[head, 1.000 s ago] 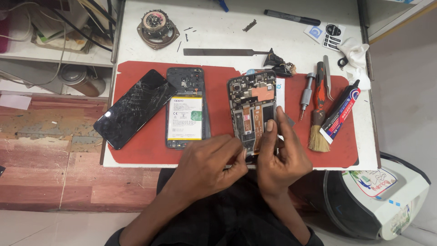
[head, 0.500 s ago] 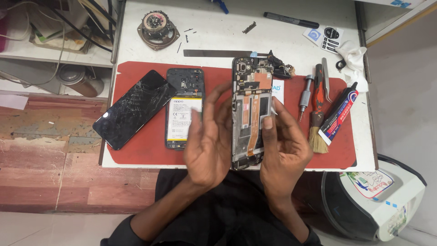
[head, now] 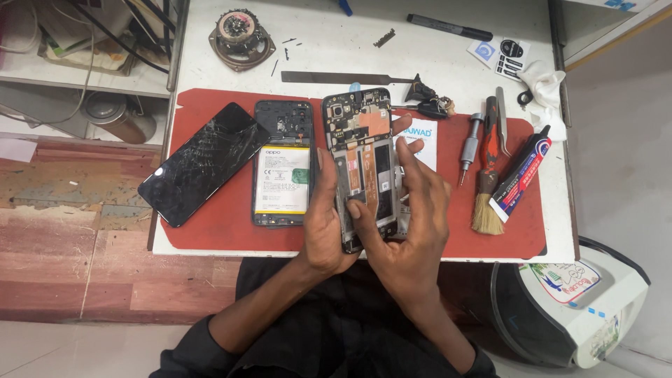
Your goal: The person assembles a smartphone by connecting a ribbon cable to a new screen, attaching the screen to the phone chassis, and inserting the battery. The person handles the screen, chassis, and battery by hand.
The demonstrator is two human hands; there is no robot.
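Phone frame (head: 364, 150), opened and upright, is gripped by the left hand (head: 323, 224) and right hand (head: 413, 210) above a red mat (head: 224, 224). Fingers hide its lower end; small parts inside are hard to make out.

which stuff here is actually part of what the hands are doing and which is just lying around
In hand:
opened phone frame, held by left hand and right hand

Lying about:
cracked screen
phone back with battery
screwdriver
brush
glue tube
old speaker
marker pen
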